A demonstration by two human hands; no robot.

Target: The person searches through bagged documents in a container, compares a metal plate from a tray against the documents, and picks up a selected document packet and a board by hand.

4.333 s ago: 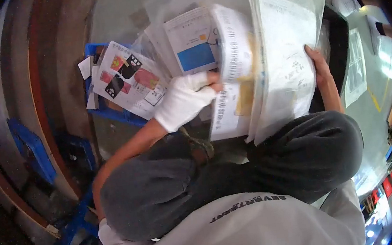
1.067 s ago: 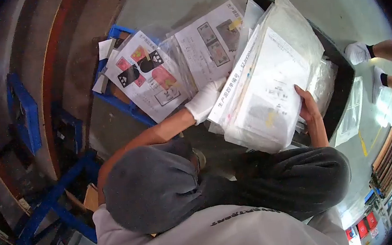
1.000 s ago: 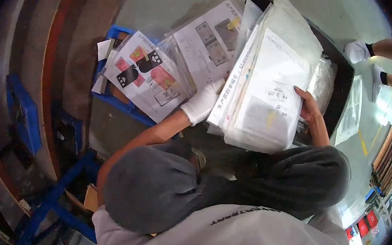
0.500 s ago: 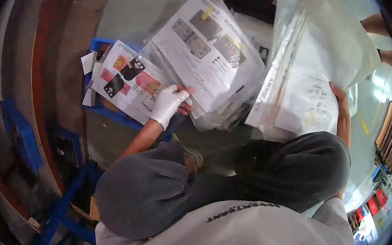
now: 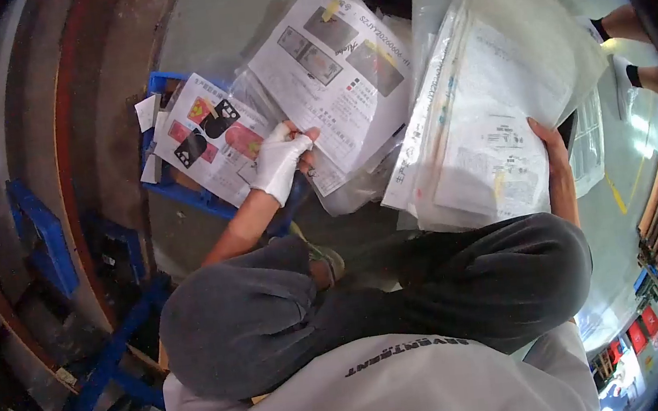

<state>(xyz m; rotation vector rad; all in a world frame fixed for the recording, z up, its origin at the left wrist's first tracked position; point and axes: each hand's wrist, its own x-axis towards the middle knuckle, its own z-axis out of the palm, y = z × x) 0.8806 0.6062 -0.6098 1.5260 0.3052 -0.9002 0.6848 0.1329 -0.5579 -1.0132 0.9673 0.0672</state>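
White cloth point(image 5: 272, 181) wraps most of the left hand point(image 5: 283, 160), but the ends of the fingers poke out bare. That probably helps the person feel the thin, slippery edges. The left fingers are closed in a pinch on the near corner of a top sheet point(image 5: 330, 85) with grey and black pictures on it. It sits in a clear plastic cover, with more covers under it, in front of the person and a bit to the left. A small pinch seems enough for one thin thing.

The right hand point(image 5: 555, 156) is bare and does a bigger job. Its fingers are wrapped around the right side of a thick stack point(image 5: 495, 108) of papers in clear covers. The thumb lies on top and the other fingers are hidden under it, maybe to stop the covers from sliding apart. The stack tilts just by the right knee point(image 5: 512, 266); whether it rests there is hard to tell.

Further left, a pink and black sheet point(image 5: 213, 133) lies across a blue crate point(image 5: 191, 192), so its picture faces up, easy to see.
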